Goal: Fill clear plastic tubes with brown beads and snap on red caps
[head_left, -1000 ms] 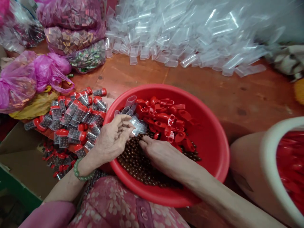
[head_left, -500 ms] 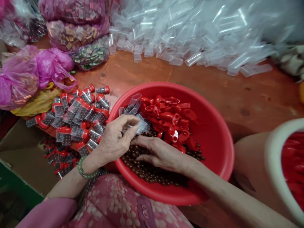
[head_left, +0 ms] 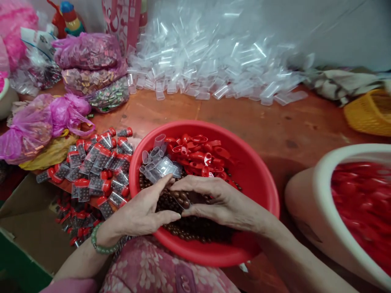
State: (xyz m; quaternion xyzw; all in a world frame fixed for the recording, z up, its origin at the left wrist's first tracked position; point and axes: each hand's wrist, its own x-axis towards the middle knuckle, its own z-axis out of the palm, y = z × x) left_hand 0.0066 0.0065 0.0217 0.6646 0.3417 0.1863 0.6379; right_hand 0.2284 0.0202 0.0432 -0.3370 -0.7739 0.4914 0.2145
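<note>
My right hand [head_left: 218, 199] pinches a clear plastic tube [head_left: 183, 200] with brown balls inside, low over the red basin [head_left: 269, 195]. Close at its left side, my left hand [head_left: 143, 211] has thumb and fingers apart around the space by the tube, apparently without gripping it. Loose brown balls [head_left: 195, 236] lie in the basin beneath both hands. Several empty clear tubes [head_left: 155, 162] are heaped at the basin's left, beside a pile of red plastic caps [head_left: 198, 152] with spout-like shapes. Part of the held tube is hidden by my fingers.
Filled, red-capped tubes [head_left: 94, 162] pile up left of the basin, above a cardboard box [head_left: 27, 215]. Clear tubes [head_left: 207, 69] form a heap along the wall. A white bucket [head_left: 324, 179] of red pieces stands right; pink bags [head_left: 88, 53] sit back left.
My right hand has come up from the balls and now holds a tube with balls in it. My left hand has moved down and opened, away from the clear tubes. The view has shifted.
</note>
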